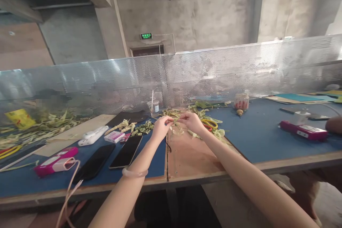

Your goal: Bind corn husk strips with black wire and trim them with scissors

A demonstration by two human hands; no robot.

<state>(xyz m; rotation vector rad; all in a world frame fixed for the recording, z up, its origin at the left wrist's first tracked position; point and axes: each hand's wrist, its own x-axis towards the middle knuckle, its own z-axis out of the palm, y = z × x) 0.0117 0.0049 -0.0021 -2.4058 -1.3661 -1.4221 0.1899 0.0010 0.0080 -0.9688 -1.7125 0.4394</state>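
My left hand and my right hand meet over a brown board, fingertips pinched close together. Between them runs a thin green plant strip; its exact kind is too small to tell. Pale, husk-like plant pieces lie just under the fingers, and more leafy strips are spread behind. Beside my right wrist are yellow and red scissor-like handles, partly covered by plant scraps. Left of my left hand sits a pile of small green knotted pieces, with pale yellowish pieces next to it.
Two dark phones, a pink-and-white box, a white power strip and a magenta one lie left. A plastic cup and a jar stand near the perforated metal screen. Another person's hand shows far right.
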